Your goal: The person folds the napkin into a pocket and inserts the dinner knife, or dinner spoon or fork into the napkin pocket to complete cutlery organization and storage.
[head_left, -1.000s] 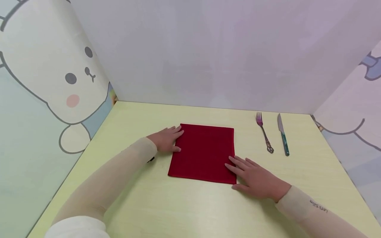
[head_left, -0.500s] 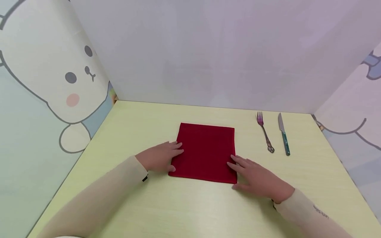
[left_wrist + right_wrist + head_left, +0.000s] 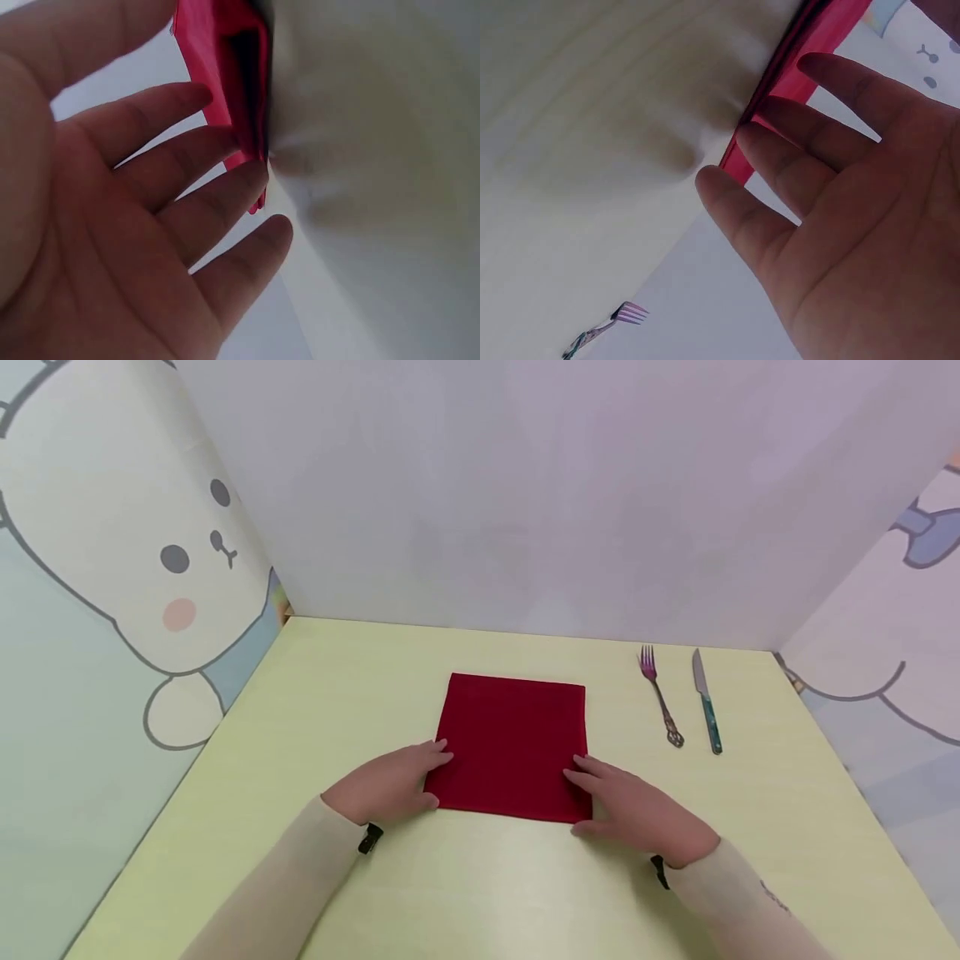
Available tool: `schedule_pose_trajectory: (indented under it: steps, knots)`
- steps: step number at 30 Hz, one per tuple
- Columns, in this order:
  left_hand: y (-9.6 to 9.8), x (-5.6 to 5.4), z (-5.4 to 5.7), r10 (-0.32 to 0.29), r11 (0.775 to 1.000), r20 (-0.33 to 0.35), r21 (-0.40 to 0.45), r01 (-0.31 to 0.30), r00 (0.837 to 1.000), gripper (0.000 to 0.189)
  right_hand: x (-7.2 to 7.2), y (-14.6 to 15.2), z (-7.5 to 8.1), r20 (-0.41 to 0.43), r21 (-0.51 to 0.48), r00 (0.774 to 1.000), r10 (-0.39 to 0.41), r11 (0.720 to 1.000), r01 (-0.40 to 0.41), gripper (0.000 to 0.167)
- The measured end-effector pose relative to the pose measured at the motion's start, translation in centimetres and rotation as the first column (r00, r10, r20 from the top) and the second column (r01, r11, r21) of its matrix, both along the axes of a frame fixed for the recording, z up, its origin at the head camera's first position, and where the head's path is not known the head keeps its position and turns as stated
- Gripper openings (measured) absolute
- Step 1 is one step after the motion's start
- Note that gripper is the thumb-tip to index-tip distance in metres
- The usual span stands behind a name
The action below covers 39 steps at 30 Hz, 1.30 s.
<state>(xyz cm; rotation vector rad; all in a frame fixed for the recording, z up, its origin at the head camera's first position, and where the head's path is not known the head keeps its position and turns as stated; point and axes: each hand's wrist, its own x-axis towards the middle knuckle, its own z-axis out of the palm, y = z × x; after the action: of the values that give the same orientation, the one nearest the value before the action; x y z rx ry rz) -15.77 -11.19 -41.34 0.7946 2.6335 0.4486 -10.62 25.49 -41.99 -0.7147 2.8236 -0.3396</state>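
A folded red cloth (image 3: 513, 743) lies flat as a neat square on the table. My left hand (image 3: 384, 785) rests at its lower left edge, fingertips just over the border and thumb at the near corner. At the lower right edge, my right hand (image 3: 639, 806) touches the cloth with fingers extended, its thumb by the near right corner. In the left wrist view, the stacked layers of the cloth (image 3: 206, 52) show a gap between them beside the spread fingers. The right wrist view has straight fingertips along the thin side of the cloth (image 3: 799, 79).
A fork (image 3: 662, 702) with an ornate handle lies at the back right of the pale wooden table (image 3: 480, 893). Beside it is a knife (image 3: 707, 703) with a green handle. A white wall panel (image 3: 525, 502) stands behind, with cartoon-printed panels on both sides.
My left hand has slid down the cloth's left edge, from the far corner toward the near corner. My right hand stays at the right edge. The cloth keeps its place.
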Motion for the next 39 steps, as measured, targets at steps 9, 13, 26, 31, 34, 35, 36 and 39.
schedule_pose_trajectory:
  steps: [9, 13, 26, 31, 34, 35, 36, 39]
  knots:
    - [-0.5, 1.1, -1.0, -0.021, 0.992, -0.116, 0.120, 0.035, 0.993, 0.041, 0.8, -1.4, 0.1, 0.029, 0.013, 0.994, -0.106, 0.994, 0.106, 0.068]
    - [-0.4, 1.4, -1.2, -0.052, 0.995, -0.164, 0.078, 0.065, 0.985, 0.035, 1.0, -1.7, 0.0, -0.003, 0.021, 0.996, -0.086, 0.996, 0.086, 0.058]
    - [0.8, 1.4, -1.1, -0.076, 0.997, -0.310, -0.047, 0.065, 0.948, 0.026, 0.9, -2.5, -0.2, -0.093, 0.069, 0.994, -0.060, 0.995, 0.067, 0.045]
    - [1.4, 1.0, -0.9, -0.124, 0.990, -0.386, -0.109, 0.088, 0.914, 0.024, 0.9, -2.6, -0.3, -0.114, 0.052, 0.992, -0.061, 0.996, 0.067, 0.036]
    - [1.8, 0.6, -0.9, -0.164, 0.982, -0.434, -0.159, 0.104, 0.886, 0.026, 0.9, -2.6, -0.3, -0.142, 0.037, 0.989, -0.050, 0.998, 0.055, 0.030]
    - [1.9, 0.5, -0.9, -0.173, 0.980, -0.445, -0.170, 0.107, 0.878, 0.026, 0.9, -2.6, -0.4, -0.150, 0.035, 0.988, -0.047, 0.998, 0.053, 0.029]
    - [2.0, 0.3, -1.0, -0.176, 0.979, -0.451, -0.173, 0.107, 0.875, 0.026, 0.9, -2.6, -0.4, -0.158, 0.036, 0.986, -0.044, 0.998, 0.050, 0.029]
    - [2.1, -0.1, -0.9, -0.142, 0.986, -0.428, -0.141, 0.089, 0.893, 0.023, 0.9, -2.6, -0.5, -0.174, 0.041, 0.984, -0.035, 0.998, 0.043, 0.033]
